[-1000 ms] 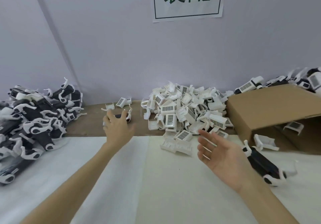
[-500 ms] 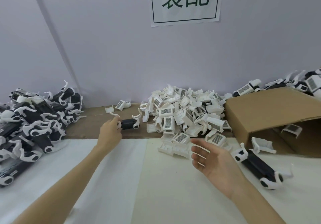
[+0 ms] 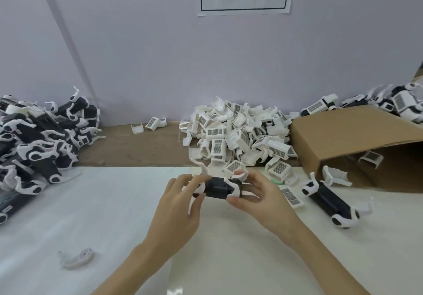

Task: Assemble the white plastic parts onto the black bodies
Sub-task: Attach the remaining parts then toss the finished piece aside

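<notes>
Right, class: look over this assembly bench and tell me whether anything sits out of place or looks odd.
One thing stands out: a lone white plastic piece lies by itself on the white mat near the front left, far from the pile of white parts at the back. The cardboard box also lies tipped on its side, parts spilling from its mouth.

Two bare forearms come up from the bottom edge of the view over the desk, and nothing is worn on either of them: no sleeve, no cuff, no glove. The left hand and the right hand are bare too, with no ring, watch, strap or bracelet showing on the fingers or wrists. The nails that can be seen, such as the thumbnail of the right hand nearest the desk's front, look short and plain, without polish. No tape, plaster or marking shows. The upper arms lie outside the view.
</notes>
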`<move>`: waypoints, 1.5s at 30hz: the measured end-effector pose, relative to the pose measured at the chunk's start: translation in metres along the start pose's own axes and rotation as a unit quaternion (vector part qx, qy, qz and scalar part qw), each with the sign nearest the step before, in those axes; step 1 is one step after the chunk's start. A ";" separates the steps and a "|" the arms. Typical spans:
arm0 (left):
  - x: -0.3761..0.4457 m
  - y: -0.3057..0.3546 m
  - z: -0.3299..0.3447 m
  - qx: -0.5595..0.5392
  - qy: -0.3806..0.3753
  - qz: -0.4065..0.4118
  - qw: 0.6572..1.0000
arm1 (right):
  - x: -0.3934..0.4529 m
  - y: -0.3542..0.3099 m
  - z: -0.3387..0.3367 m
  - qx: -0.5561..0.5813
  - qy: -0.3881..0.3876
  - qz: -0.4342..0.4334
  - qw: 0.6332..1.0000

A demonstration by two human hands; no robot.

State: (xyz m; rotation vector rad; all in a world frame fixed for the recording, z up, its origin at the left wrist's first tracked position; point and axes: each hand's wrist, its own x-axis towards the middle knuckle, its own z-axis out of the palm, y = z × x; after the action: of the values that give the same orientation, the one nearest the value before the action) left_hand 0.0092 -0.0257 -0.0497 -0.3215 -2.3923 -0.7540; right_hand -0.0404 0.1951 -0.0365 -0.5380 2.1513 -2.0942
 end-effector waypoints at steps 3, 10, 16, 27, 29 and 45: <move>0.000 0.003 -0.011 -0.135 0.025 -0.062 0.989 | 0.001 -0.006 -0.003 0.030 0.007 -0.004 1.000; 0.001 0.017 -0.018 -0.418 -0.080 -0.286 0.858 | -0.003 -0.005 0.006 0.157 0.003 0.034 0.987; 0.002 0.019 -0.021 -0.406 -0.054 -0.248 0.878 | -0.010 -0.011 0.011 0.004 0.012 -0.014 1.000; -0.007 0.001 -0.016 0.084 -0.115 0.041 0.989 | -0.004 -0.017 0.004 0.093 0.105 0.108 0.984; -0.004 0.000 -0.016 0.113 -0.071 0.072 0.988 | -0.005 -0.016 0.002 0.065 0.094 0.133 0.984; 0.000 0.017 -0.023 -0.397 -0.017 -0.235 0.887 | -0.012 -0.014 0.011 0.000 -0.042 0.016 0.999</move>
State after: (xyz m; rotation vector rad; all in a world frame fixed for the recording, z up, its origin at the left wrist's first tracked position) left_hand 0.0270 -0.0249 -0.0275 -0.0594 -2.0854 -1.9654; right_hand -0.0235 0.1881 -0.0256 -0.5761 2.1004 -2.0179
